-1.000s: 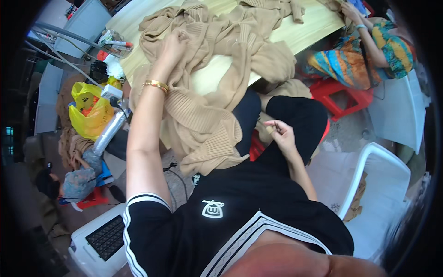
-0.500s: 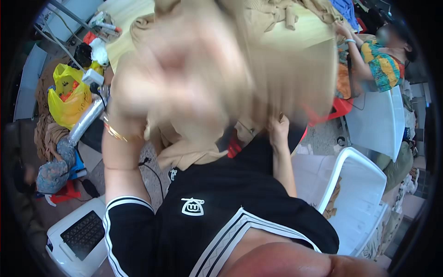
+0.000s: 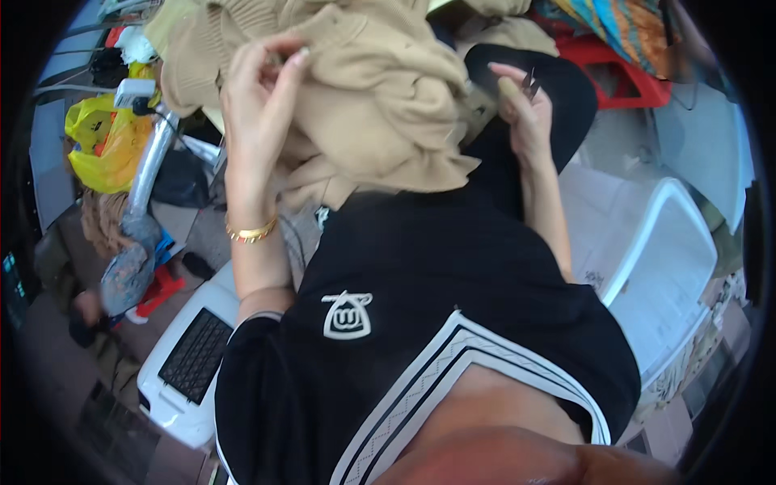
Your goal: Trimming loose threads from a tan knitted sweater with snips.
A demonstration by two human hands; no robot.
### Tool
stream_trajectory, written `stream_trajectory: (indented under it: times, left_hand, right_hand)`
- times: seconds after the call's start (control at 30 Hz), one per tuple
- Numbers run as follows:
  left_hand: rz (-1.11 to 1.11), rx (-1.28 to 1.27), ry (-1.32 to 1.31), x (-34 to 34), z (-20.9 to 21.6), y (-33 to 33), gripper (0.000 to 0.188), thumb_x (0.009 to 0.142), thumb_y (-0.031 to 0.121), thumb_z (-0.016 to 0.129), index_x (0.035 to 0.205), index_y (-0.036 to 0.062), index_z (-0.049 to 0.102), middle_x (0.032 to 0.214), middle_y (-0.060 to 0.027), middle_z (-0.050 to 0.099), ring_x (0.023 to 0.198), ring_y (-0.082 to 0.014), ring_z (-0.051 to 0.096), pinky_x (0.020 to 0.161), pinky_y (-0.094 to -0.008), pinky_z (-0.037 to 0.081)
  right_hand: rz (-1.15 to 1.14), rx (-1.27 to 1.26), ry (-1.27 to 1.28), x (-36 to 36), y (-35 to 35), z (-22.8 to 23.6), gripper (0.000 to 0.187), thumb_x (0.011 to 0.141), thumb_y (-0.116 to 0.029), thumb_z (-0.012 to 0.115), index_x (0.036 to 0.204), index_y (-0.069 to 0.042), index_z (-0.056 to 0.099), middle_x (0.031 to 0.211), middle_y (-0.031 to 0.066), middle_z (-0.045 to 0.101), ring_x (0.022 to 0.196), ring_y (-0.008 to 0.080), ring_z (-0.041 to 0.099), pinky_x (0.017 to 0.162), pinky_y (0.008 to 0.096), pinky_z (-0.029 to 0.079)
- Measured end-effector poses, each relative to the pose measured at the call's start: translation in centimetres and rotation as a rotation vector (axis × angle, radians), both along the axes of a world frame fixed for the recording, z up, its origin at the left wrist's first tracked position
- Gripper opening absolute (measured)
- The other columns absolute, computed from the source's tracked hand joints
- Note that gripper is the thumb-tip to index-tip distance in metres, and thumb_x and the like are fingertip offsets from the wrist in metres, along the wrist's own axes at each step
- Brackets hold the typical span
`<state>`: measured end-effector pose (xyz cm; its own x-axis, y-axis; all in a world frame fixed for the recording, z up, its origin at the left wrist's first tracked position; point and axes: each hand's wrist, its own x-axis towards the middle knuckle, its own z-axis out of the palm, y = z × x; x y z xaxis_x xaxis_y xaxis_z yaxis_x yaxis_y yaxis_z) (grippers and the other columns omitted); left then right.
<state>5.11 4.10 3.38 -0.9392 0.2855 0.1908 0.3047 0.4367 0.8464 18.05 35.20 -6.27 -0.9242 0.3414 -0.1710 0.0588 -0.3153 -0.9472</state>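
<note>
A tan knitted garment (image 3: 380, 121) lies bunched over the table edge and my lap, with ribbed parts toward the upper left. My left hand (image 3: 259, 105) is on its left side, fingers curled and thumb meeting them at the cloth's edge. To the right of the garment, above my black-clothed leg, my right hand (image 3: 532, 121) is closed around small dark thread snips (image 3: 529, 83), their points sticking up past the fingers. A small tan patch shows by the right thumb; whether it is cloth I cannot tell.
At left are a yellow plastic bag (image 3: 109, 149), a silver-wrapped pole (image 3: 152, 162) and a white power adapter (image 3: 135, 93). A red plastic stool (image 3: 618, 77) stands at upper right, beside a person's patterned clothing (image 3: 622, 28). A white plastic bin (image 3: 663, 242) is at my right.
The garment, blurred and raised before, now lies lower in folds. My left hand has come down onto it. My right hand has moved up and right, and its snips now show.
</note>
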Motion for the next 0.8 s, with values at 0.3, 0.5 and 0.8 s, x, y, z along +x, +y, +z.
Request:
stream_trajectory:
  times: [0.3,0.5,0.8]
  left_hand:
    - [-0.077,-0.291,0.194,-0.7,0.0,1.9,0.031,0.088,0.010,0.074,0.118,0.0025,0.070,0.100,-0.0079,0.058,0.074,-0.0128,0.059,0.070,-0.0257,0.051]
    - [-0.080,0.107,0.197,-0.4,-2.2,-0.1,0.015,0.085,-0.008,0.065,0.096,0.0018,0.070,0.117,-0.0068,0.056,0.099,-0.0123,0.058,0.084,-0.0256,0.050]
    - [-0.206,-0.129,0.117,0.5,-3.2,-3.9,0.021,0.088,-0.009,0.057,0.097,0.0009,0.072,0.131,-0.0102,0.058,0.100,-0.0105,0.062,0.087,-0.0248,0.050]
  right_hand:
    - [0.283,0.354,0.073,-1.8,-1.1,-1.9,0.035,0.088,-0.006,0.075,0.122,-0.002,0.067,0.075,-0.0097,0.045,0.066,0.0006,0.037,0.058,0.0195,0.031]
    - [0.381,0.720,0.115,-0.7,-0.4,-0.6,0.015,0.083,-0.001,0.069,0.098,0.000,0.066,0.080,-0.0031,0.065,0.072,0.0044,0.057,0.063,0.0221,0.045]
    - [0.645,0.855,-0.063,0.3,3.0,6.8,0.009,0.085,-0.001,0.069,0.093,0.002,0.066,0.073,-0.0002,0.061,0.064,0.0065,0.050,0.059,0.0239,0.040]
